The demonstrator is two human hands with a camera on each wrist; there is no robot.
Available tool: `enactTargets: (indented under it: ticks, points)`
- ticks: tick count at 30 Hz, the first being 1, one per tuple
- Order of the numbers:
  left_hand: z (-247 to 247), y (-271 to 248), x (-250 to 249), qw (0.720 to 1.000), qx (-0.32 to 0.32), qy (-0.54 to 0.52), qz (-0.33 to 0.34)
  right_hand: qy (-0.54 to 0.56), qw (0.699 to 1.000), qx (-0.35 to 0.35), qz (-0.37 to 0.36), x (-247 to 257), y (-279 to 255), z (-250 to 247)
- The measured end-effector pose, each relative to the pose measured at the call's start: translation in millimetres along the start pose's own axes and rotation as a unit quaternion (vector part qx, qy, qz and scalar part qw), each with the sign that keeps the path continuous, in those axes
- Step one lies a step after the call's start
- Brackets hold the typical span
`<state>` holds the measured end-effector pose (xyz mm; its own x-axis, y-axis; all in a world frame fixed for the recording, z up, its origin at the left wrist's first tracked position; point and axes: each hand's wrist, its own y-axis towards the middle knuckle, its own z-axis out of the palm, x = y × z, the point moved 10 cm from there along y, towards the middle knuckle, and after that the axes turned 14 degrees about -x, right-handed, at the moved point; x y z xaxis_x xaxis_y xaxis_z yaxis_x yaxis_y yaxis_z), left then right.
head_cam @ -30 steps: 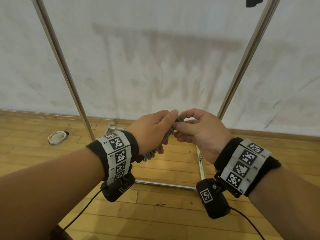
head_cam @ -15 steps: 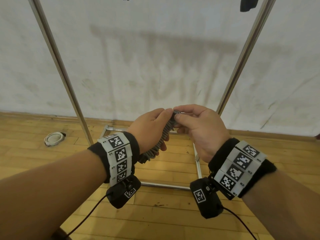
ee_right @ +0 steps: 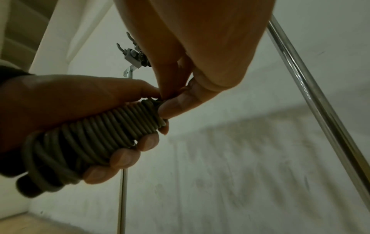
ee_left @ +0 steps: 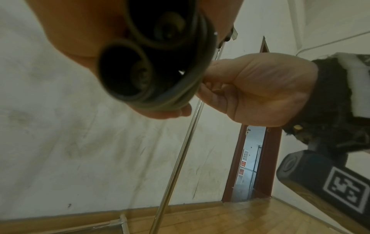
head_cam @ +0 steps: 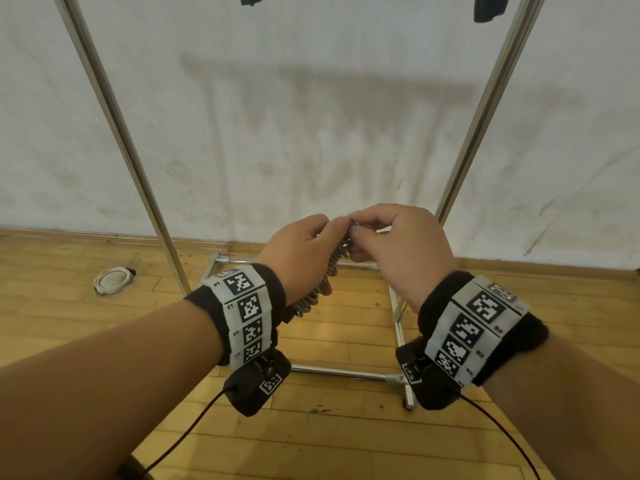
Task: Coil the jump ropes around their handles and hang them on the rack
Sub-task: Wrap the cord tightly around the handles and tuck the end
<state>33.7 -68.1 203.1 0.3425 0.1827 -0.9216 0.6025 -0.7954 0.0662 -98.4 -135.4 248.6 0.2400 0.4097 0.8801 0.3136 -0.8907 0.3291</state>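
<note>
both forearms are bare. each wrist wears a black fuzzy band: the left wristband (head_cam: 273, 296), the right wristband (head_cam: 519, 327). over each runs a white strip of square black-and-white coded tags. under each wrist hangs a black boxy camera unit with its own small tag, left camera (head_cam: 258, 384) and right camera (head_cam: 427, 382); a thin black cable (head_cam: 194, 420) trails from each

Open space is seen between the two slanted rack poles (head_cam: 121, 133) and (head_cam: 485, 116), in front of the wall (head_cam: 311, 116). That gap is occupied low down by both hands (head_cam: 346, 251). The floor (head_cam: 329, 445) beneath is crossed by the rack's base bars (head_cam: 343, 372).
</note>
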Motion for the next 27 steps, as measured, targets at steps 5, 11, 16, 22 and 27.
enactTargets:
  ticks: [5,11,16,22,27]
  points:
    - [0.3,2.0,-1.0,1.0,0.007,-0.023,-0.015,0.07,0.996,0.017,0.057,-6.0,-0.7,-4.9]
    - [2.5,-2.3,-4.8,0.997,0.034,-0.064,-0.027,0.248,0.956,0.052,0.145,-11.4,-5.1,-2.4]
    - [4.4,-5.5,-5.4,0.995,0.05,-0.083,-0.04,0.303,0.935,0.06,0.173,-11.1,-7.4,0.4]
    - [1.6,-9.1,-4.0,0.996,0.044,-0.071,-0.029,0.286,0.94,0.079,0.166,-8.7,-9.1,6.9]
    - [1.4,-10.0,-5.0,0.998,0.029,-0.054,-0.007,0.204,0.969,0.066,0.12,-7.5,-7.1,5.4]
